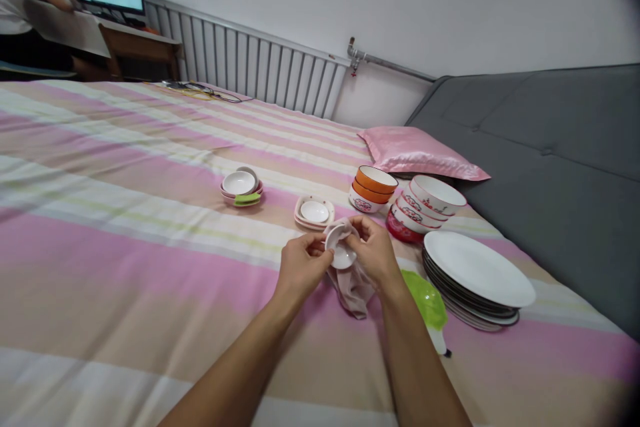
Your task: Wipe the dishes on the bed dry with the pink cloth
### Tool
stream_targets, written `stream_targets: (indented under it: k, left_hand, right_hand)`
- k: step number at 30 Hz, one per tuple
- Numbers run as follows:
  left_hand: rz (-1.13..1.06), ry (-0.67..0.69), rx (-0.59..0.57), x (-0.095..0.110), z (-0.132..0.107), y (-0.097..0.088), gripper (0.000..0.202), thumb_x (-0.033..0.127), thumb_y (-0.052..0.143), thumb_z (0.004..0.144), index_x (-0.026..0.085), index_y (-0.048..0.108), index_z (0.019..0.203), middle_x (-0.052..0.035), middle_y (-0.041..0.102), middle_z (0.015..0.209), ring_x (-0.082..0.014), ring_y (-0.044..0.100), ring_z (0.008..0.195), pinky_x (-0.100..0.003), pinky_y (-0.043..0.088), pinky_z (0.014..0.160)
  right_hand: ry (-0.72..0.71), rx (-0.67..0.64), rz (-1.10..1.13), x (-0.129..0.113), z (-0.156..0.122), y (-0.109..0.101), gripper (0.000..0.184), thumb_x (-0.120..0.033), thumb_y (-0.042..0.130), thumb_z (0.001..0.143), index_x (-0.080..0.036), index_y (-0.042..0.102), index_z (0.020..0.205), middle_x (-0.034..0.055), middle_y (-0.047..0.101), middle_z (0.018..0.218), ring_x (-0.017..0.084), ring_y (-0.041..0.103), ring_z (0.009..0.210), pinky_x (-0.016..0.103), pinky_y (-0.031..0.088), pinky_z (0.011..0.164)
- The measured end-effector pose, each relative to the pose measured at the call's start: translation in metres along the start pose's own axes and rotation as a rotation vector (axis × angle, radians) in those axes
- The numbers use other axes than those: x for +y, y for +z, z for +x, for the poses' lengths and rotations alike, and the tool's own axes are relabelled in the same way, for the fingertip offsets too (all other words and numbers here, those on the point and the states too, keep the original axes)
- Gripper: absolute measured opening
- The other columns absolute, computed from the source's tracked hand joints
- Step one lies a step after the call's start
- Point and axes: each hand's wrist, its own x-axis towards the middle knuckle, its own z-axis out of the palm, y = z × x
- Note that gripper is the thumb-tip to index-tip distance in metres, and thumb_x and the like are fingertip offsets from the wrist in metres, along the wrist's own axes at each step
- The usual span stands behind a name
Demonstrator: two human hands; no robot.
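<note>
My left hand [301,267] pinches the rim of a small white dish [343,255] held above the striped bedspread [125,213]. My right hand [373,250] grips a beige cloth [353,290], which is pressed against the dish and hangs down below both hands. Just beyond my hands sits a small stack of pale square dishes [315,211]. Both hands are closed.
A stack of small round dishes [241,187] with a green piece lies to the left. Orange bowls [374,188], red-patterned bowls [425,208], a stack of white plates [477,277] and a green bottle [427,303] are to the right. A pink pillow [420,153], a grey headboard [550,167] and a person at a desk [30,7] are further off.
</note>
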Motion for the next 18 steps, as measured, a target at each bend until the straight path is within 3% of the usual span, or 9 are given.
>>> stream_targets:
  k: [10, 18]
  left_hand:
    - [0.038, -0.008, -0.009, -0.0018, 0.0006, -0.0004, 0.031, 0.017, 0.056, 0.062, 0.012, 0.071, 0.088, -0.0061, 0.067, 0.071, -0.0196, 0.064, 0.069, -0.026, 0.048, 0.062]
    - [0.061, -0.014, -0.015, -0.0031, 0.0004, -0.0012, 0.031, 0.013, 0.052, 0.058, 0.013, 0.071, 0.083, -0.0056, 0.069, 0.073, -0.0173, 0.062, 0.066, -0.024, 0.046, 0.059]
  right_hand:
    - [-0.073, -0.036, -0.102, -0.0041, -0.0007, 0.0001, 0.017, -0.016, 0.056, 0.068, -0.017, 0.064, 0.083, 0.0032, 0.067, 0.081, 0.017, 0.06, 0.077, 0.027, 0.045, 0.07]
    - [-0.112, -0.107, -0.046, -0.0096, -0.0019, 0.0016, 0.014, -0.018, 0.057, 0.07, -0.017, 0.065, 0.081, 0.0035, 0.068, 0.082, 0.018, 0.062, 0.079, 0.028, 0.047, 0.072]
